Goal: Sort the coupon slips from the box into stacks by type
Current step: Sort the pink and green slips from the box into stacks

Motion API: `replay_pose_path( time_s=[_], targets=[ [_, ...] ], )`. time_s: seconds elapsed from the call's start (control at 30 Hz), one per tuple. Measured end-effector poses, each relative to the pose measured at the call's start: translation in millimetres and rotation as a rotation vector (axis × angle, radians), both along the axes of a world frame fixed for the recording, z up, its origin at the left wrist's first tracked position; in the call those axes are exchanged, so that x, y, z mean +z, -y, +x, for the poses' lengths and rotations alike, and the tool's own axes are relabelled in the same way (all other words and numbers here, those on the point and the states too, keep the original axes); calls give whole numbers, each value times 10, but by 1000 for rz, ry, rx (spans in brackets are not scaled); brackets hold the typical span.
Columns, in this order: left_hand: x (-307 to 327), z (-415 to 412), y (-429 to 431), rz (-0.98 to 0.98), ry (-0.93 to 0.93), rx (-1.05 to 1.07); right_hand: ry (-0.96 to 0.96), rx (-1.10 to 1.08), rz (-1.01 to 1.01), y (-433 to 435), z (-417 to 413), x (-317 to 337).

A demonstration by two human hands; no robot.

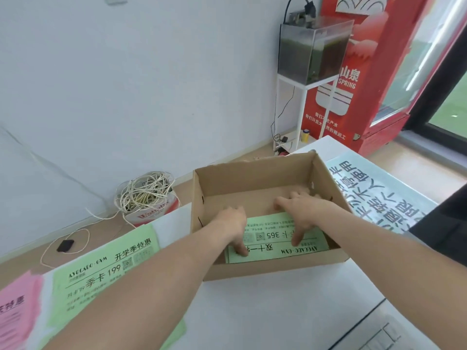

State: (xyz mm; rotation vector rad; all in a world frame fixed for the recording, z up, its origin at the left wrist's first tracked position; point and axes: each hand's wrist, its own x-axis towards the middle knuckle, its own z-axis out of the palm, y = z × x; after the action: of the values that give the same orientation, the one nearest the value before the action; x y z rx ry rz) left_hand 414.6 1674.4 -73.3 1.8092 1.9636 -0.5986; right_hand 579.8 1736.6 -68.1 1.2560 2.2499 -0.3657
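An open cardboard box [219,270] stands on the white table. Inside it lies a green coupon slip [275,242] printed "365", upside down to me. Both my hands are in the box. My left hand [233,229] presses its fingers on the slip's left end. My right hand [302,214] rests spread on the slip's right part, thumb down on the paper. Whether either hand grips the slip is unclear. Outside the box, at the left, lies a green stack [101,271] printed "199", and a pink stack [17,309] at the far left edge.
A pale blue printed sheet [374,188] lies right of the box. A tangle of white cable in a bucket [145,195] sits on the floor by the wall. A fish tank on a white stand [310,49] and a red fridge [374,72] are behind.
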Motion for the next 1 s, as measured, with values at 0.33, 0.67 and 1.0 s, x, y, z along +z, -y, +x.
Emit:
replay_pose_path(
  time_s=[0.33,0.67,1.0],
  targets=[
    [-125,6,-34,34,-36,-9,74,53,-35,-51,-88,33],
    [-110,-108,24,87,174,180,-28,65,174,75,-69,67],
    [1114,-341,503,904,273,-20,-668,-141,871,754,202,959]
  ],
)
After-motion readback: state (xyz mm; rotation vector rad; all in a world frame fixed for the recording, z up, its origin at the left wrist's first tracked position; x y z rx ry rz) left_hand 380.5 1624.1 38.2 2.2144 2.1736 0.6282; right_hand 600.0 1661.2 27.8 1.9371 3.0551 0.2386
